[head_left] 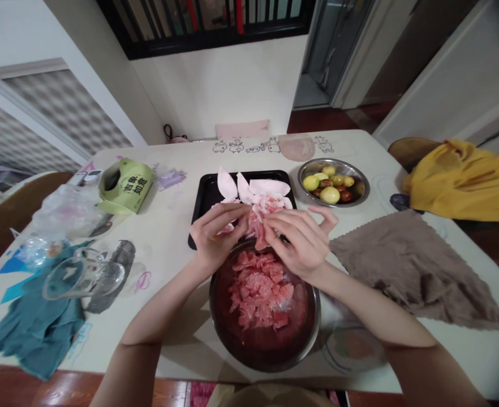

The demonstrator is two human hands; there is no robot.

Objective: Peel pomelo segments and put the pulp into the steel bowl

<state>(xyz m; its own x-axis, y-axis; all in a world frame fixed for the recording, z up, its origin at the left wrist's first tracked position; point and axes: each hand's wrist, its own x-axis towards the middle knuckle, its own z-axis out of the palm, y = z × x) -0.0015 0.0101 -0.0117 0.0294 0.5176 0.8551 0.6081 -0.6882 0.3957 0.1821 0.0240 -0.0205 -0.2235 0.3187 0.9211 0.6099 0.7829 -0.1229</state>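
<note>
My left hand (218, 233) and my right hand (301, 238) pinch a piece of pink pomelo flesh (258, 227) between their fingertips, one from each side. The piece hangs over the far rim of a steel bowl (216, 322). Loose chunks of red pomelo pulp (260, 291) are heaped inside that bowl. Just beyond my hands is a black tray (205, 195), with pale pink pomelo peel (269, 186) standing up in it. My fingers partly cover the tray's near side and the fruit there.
Right of the tray stands a steel bowl of small fruits (365, 195). A brown cloth (406, 265) lies at the right. On the left are a green box (126, 183), clear plastic bags (69, 209), a clear pitcher (80, 277) and a teal cloth (41, 328). Yellow fabric (465, 181) drapes a chair.
</note>
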